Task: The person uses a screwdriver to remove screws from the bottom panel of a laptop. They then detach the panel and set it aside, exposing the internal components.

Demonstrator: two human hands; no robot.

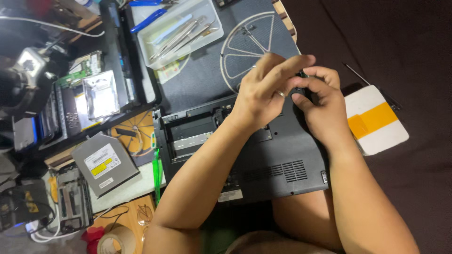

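My forearms closest. Left hand (263, 91) and right hand (320, 99) curled, pinching small dark part (301, 75) together above upturned laptop (263, 160). Bay already open, optical drive (104, 163) out alongside; I judge disassembly roughly midway.

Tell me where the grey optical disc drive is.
In the head view, the flat grey optical disc drive with a yellow label lies at lower left, left of the upturned black laptop and beside a green tool.

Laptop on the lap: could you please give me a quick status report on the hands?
Left hand and right hand together, fingers pinching a small black part. Both above the upturned black laptop. Part mostly hidden. Nothing between hands and laptop.
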